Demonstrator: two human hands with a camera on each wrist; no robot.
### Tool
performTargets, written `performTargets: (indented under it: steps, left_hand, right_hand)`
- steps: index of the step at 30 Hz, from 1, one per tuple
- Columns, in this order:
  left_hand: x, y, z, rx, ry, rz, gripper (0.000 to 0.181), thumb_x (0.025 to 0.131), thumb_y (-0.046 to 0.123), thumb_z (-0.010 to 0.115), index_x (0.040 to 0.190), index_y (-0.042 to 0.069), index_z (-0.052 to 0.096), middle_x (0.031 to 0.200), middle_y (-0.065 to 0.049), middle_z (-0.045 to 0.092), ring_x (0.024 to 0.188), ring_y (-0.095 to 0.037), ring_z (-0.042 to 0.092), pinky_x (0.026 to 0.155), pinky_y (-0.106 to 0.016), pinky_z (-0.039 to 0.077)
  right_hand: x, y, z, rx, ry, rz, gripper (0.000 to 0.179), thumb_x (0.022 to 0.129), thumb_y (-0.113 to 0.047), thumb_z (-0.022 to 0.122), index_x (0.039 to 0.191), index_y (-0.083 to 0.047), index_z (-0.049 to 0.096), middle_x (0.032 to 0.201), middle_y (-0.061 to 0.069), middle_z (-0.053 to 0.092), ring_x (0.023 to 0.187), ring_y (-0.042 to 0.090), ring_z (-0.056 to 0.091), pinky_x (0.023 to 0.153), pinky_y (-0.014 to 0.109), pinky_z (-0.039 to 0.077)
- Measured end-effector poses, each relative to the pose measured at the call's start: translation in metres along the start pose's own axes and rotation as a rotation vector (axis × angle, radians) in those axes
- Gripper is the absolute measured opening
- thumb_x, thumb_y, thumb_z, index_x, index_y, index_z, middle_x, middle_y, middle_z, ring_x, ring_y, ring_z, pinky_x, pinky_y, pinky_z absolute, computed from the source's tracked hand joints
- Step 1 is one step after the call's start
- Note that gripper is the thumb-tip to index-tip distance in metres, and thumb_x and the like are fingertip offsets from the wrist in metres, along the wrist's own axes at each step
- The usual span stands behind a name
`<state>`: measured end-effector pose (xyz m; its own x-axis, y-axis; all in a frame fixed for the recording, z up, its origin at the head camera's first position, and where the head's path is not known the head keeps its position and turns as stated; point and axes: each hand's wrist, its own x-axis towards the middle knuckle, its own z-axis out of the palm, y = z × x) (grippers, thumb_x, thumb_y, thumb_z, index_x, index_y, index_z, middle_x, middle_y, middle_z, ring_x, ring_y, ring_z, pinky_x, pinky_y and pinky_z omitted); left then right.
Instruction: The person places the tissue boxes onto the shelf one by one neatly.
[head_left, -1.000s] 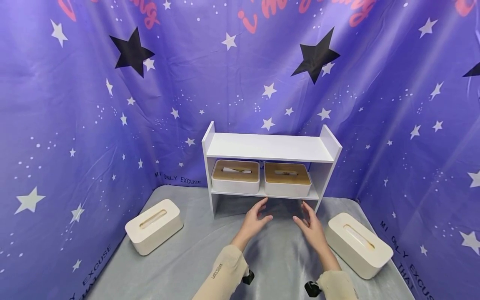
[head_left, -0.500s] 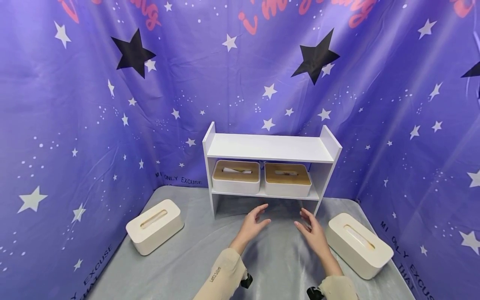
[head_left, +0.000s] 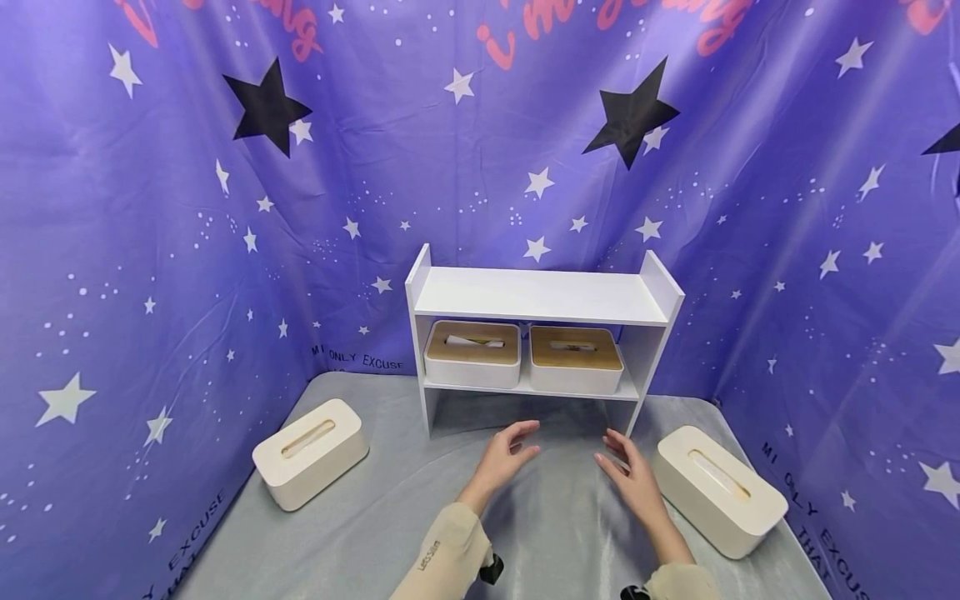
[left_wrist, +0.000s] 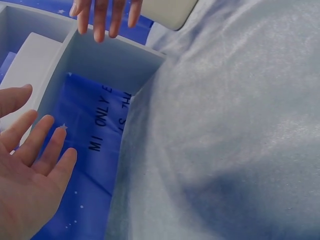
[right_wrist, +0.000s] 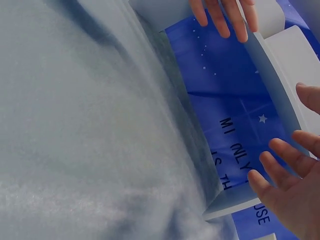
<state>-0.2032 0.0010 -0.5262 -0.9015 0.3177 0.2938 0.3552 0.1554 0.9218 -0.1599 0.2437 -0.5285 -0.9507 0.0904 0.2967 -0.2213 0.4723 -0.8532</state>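
My left hand (head_left: 500,460) and right hand (head_left: 633,479) hover in front of a white two-tier shelf (head_left: 540,295), palms facing each other, fingers relaxed, nothing held. On the shelf's middle board sit two white tissue boxes with wood-look lids: the left tissue box (head_left: 472,354) shows a white tissue in its slot, the right tissue box (head_left: 574,360) stands beside it with a small gap. In the left wrist view my left palm (left_wrist: 25,185) is spread apart from the shelf; in the right wrist view my right palm (right_wrist: 292,190) looks the same.
An all-white tissue box (head_left: 311,454) stands on the grey cloth (head_left: 375,517) at left. Another white tissue box (head_left: 720,490) stands at right, close to my right forearm. A purple star-printed curtain (head_left: 480,167) hangs behind and on both sides.
Both hands have drawn back from the shelf's front, a little toward me, staying apart and holding nothing. The shelf and the tissue boxes have kept their places.
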Motion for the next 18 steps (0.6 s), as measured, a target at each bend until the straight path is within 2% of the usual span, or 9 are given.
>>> performTargets:
  steps: [3, 5, 10, 18]
  left_hand:
    - [-0.002, 0.0, 0.001, -0.013, -0.006, -0.004, 0.038, 0.093, 0.005, 0.066, 0.13, -0.004, 0.061, 0.133, -0.024, 0.063, 0.125, -0.044, 0.058, 0.105, -0.061, 0.047]
    - [-0.003, -0.001, 0.001, -0.014, -0.009, -0.008, 0.037, 0.093, 0.004, 0.065, 0.13, -0.003, 0.061, 0.133, -0.024, 0.063, 0.124, -0.043, 0.059, 0.104, -0.06, 0.048]
    - [-0.006, -0.004, 0.002, -0.034, -0.018, -0.014, 0.038, 0.093, 0.002, 0.065, 0.13, -0.005, 0.061, 0.132, -0.025, 0.063, 0.124, -0.046, 0.058, 0.103, -0.058, 0.05]
    - [-0.009, -0.009, 0.004, -0.077, -0.03, -0.048, 0.039, 0.094, 0.001, 0.064, 0.131, -0.007, 0.059, 0.134, -0.026, 0.061, 0.126, -0.046, 0.056, 0.106, -0.061, 0.045]
  right_hand:
    - [-0.003, 0.003, -0.003, 0.016, -0.008, 0.003, 0.052, 0.095, -0.013, 0.066, 0.141, 0.004, 0.049, 0.135, 0.027, 0.06, 0.12, 0.02, 0.062, 0.093, 0.011, 0.05]
    - [-0.004, 0.005, -0.004, 0.025, -0.012, 0.005, 0.051, 0.095, -0.013, 0.066, 0.141, 0.004, 0.049, 0.136, 0.028, 0.059, 0.118, 0.01, 0.061, 0.091, 0.007, 0.046]
    - [-0.008, 0.011, -0.01, 0.025, -0.009, 0.008, 0.051, 0.095, -0.013, 0.066, 0.141, 0.004, 0.049, 0.137, 0.029, 0.058, 0.112, -0.011, 0.054, 0.09, 0.004, 0.045]
    - [-0.016, 0.021, -0.02, 0.014, 0.021, 0.002, 0.047, 0.096, -0.01, 0.064, 0.138, 0.006, 0.05, 0.134, 0.03, 0.058, 0.107, -0.018, 0.05, 0.086, 0.0, 0.043]
